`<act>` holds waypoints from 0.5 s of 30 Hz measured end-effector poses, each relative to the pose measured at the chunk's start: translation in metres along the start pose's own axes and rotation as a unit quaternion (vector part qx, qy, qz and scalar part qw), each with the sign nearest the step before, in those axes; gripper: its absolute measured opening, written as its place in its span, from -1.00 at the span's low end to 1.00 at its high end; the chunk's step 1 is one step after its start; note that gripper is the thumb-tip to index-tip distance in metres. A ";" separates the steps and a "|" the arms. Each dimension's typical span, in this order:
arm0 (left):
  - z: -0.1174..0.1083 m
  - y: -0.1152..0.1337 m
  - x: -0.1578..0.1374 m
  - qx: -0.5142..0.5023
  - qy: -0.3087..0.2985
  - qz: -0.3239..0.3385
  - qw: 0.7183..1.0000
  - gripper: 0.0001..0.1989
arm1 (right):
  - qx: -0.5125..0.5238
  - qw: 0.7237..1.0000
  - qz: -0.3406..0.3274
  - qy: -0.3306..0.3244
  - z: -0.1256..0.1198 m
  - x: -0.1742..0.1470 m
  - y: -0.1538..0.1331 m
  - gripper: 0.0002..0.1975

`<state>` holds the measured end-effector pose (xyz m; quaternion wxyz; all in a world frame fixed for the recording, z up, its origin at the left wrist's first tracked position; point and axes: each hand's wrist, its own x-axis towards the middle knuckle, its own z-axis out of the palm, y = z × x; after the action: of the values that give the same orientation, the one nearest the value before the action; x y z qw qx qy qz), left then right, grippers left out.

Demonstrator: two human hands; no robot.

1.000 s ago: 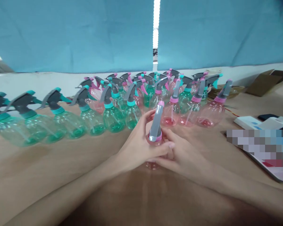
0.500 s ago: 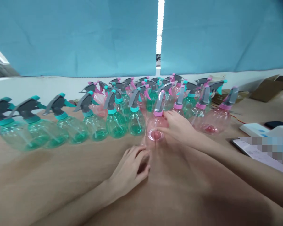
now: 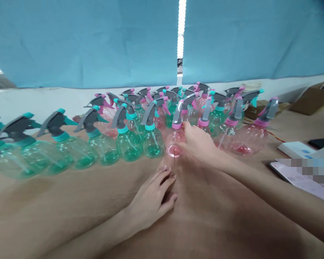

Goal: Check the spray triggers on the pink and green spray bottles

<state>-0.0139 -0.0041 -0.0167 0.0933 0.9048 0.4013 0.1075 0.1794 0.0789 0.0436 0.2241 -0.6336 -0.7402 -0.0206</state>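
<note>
Pink spray bottle [image 3: 176,138] held in the front row, a crowded spot for a knock

Head view: right hand [image 3: 198,144] wraps its fingers round the bottle's body, standing on the worktop [image 3: 70,201] between a green spray bottle [image 3: 153,138] just beside it and more pink spray bottles [image 3: 248,135]; left hand [image 3: 153,199] lies flat, fingers spread, holding nothing; judged risk: a sideways nudge or a caught trigger head could tip the light, empty-looking neighbours; rows behind stand equally tight, so one fall may spread.
</note>
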 end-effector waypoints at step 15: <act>0.003 0.000 0.011 -0.011 -0.002 0.007 1.000 -0.56 | 0.134 0.988 -0.047 0.055 -0.023 -0.024 0.015 -0.51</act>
<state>-0.0063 0.0037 -0.0185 0.1029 0.9068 0.3935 0.1106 0.2025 0.0521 0.0515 0.3458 -0.5606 -0.7517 0.0338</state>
